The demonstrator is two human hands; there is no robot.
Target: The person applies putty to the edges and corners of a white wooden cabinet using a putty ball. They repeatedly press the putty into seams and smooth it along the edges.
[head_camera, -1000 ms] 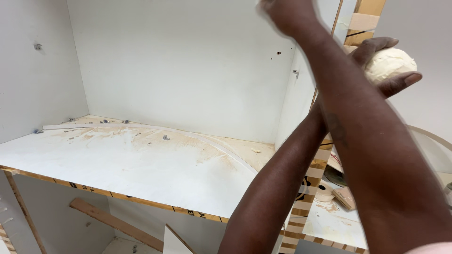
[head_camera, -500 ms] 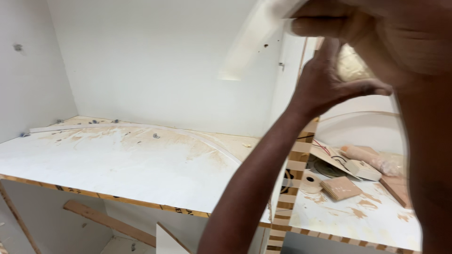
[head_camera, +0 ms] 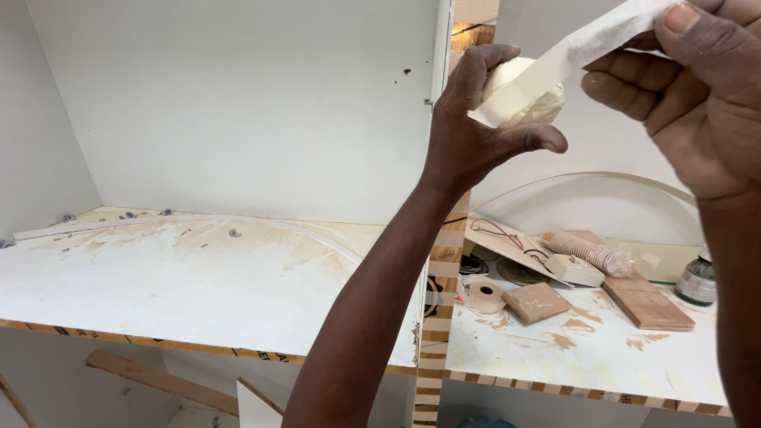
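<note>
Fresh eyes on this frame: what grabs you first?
The two hands up top: the left hand grips a pale ball of tape, the right hand pinches its strip pulled taut. Then the dusty white shelf lower left, and clutter lower right: a small tape roll and wood blocks.

Left shelf (head_camera: 158, 293): white board, dusty, loose screws (head_camera: 234, 233) near the back.
Right shelf (head_camera: 602, 357): small tape ring (head_camera: 484, 292), wood blocks (head_camera: 539, 301), bag of dowels (head_camera: 583, 252), dark bottle (head_camera: 698, 279).
Below: wooden strip (head_camera: 158, 380).
</note>
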